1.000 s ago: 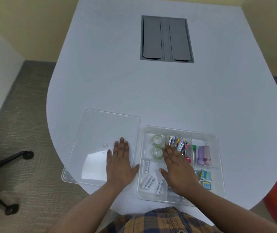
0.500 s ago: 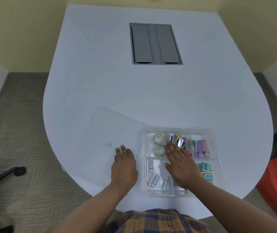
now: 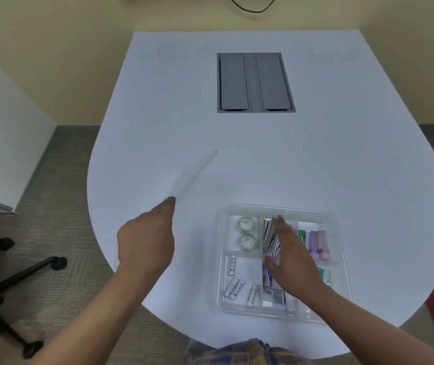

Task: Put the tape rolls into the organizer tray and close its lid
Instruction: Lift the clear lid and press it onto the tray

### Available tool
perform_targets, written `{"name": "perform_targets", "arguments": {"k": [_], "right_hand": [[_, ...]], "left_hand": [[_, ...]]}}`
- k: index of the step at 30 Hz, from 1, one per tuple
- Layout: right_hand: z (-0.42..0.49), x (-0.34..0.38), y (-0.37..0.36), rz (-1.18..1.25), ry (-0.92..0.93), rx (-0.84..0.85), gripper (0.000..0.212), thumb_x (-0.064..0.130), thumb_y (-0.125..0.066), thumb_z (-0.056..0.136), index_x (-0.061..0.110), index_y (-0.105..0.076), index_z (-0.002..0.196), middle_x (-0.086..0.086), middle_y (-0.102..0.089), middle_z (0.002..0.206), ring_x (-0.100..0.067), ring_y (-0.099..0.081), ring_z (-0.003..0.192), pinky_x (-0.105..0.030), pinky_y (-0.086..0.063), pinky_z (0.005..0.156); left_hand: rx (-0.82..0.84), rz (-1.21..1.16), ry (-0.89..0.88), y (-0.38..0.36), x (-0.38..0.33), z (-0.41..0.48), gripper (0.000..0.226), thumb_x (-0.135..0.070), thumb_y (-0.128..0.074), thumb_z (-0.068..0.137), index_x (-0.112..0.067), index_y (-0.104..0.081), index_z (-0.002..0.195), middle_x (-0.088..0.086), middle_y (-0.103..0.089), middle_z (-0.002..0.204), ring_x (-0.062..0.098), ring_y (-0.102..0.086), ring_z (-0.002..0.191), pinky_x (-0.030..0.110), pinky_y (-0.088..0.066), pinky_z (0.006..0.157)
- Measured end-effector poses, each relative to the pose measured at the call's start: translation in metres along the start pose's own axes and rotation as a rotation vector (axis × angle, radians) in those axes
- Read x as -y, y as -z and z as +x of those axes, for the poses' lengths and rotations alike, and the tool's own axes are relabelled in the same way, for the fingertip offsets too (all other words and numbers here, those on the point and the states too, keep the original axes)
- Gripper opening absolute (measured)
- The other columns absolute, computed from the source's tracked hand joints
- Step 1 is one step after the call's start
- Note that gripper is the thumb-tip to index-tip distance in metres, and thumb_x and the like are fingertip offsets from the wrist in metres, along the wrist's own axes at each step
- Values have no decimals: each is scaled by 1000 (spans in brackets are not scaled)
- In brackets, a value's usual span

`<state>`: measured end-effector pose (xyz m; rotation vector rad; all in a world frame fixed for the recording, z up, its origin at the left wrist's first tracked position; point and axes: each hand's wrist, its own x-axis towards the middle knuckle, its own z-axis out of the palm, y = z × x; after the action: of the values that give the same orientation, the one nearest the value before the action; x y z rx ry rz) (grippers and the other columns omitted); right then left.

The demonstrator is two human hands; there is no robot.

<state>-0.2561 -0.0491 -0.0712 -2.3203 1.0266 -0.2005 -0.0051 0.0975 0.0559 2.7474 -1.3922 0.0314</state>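
Lid (image 3: 192,175) now raised (left hand (image 3: 146,239))

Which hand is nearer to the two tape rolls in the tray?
Right. The right hand lies over the tray just beside the tape rolls; the left hand is off the tray, farther left.

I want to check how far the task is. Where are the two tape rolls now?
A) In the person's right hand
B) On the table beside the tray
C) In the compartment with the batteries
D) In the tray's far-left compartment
D: both tape rolls lie in the far-left compartment of the organizer tray, one behind the other, with the batteries in the compartment nearer the person.
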Motion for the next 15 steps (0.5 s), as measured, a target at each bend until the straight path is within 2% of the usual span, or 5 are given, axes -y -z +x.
{"name": "perform_targets", "arguments": {"k": [4,6,9,11,15], "right_hand": [[12,4,30,280,-145,-87,85,17,-64,89,38,-8,150,13,-14,160,-3,-29,138,-20,-25,104],[19,6,51,357,-124,-133,79,19,-60,93,36,-8,151,11,-15,160,7,-32,131,-23,-30,104],[25,7,85,417,-50,-203,74,25,-53,97,36,-5,151,12,-12,160,10,-16,139,-33,-25,114],[26,7,103,441,-9,-247,69,30,-48,97,36,-5,151,15,-12,160,5,-13,143,-29,-20,115],[25,5,132,536,33,-370,53,31,-43,97,23,-30,147,21,-38,146,5,-35,134,-14,-28,109]], "left_hand": [[-164,-92,-22,36,-23,2,59,8,-61,73,-24,-62,122,-4,-70,79,25,-59,52,25,-35,46],[-212,-203,-105,52,-36,3,57,9,-62,75,-26,-63,120,-5,-71,80,25,-60,56,29,-43,47],[-203,-358,-238,72,-49,9,55,6,-59,80,-32,-63,120,-11,-72,90,23,-64,68,35,-51,54],[-204,-438,-349,83,-54,17,52,3,-58,83,-33,-63,120,-15,-72,100,21,-67,77,36,-53,60],[-186,-567,-510,92,-62,35,39,-12,-52,90,-33,-61,122,-21,-69,109,14,-68,91,38,-55,70]]}}
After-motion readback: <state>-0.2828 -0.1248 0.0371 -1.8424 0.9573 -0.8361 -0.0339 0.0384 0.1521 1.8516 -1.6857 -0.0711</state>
